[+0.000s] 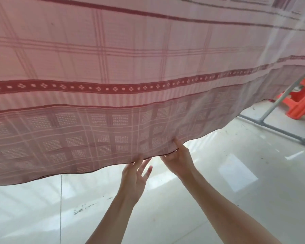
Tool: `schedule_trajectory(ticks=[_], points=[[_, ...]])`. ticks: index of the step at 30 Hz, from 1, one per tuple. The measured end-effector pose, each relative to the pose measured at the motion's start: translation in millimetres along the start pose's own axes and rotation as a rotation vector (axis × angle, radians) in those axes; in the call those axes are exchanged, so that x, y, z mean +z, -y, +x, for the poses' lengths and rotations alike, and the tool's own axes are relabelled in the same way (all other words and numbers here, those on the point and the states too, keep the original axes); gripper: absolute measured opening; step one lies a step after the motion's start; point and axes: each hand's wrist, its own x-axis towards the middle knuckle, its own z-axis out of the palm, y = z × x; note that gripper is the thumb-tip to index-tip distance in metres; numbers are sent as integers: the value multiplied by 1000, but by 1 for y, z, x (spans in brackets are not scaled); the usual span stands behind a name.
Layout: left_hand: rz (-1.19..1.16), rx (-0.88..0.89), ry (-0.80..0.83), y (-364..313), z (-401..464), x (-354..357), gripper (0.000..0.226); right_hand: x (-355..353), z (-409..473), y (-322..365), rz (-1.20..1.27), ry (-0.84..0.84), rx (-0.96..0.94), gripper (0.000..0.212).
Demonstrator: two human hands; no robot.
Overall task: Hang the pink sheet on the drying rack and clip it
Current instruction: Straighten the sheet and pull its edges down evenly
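Observation:
The pink sheet, checked with dark red patterned bands, hangs spread across the whole upper view, its lower hem wavy above the floor. My left hand reaches up to the hem near the middle with straight, spread fingers whose tips touch the edge. My right hand is just to the right and pinches the hem, thumb on the front of the cloth. A grey metal leg and foot bar of the drying rack show at the right, below the sheet. The rack's top bar is hidden by the cloth. No clip is visible.
The floor is glossy pale tile with scuff marks and bright reflections. An orange plastic stool stands at the far right behind the rack leg. A thin dark line runs down the floor at left.

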Motion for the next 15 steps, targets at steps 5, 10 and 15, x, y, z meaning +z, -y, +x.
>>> schedule_trajectory(ticks=[5,10,15], points=[[11,86,-105,51,24,44,17,-57,26,38,121,130,99,23],[-53,270,-216,52,50,50,16,-82,68,113,277,82,66,13],[-26,376,-337,49,61,50,18,-98,108,177,273,49,-55,11]])
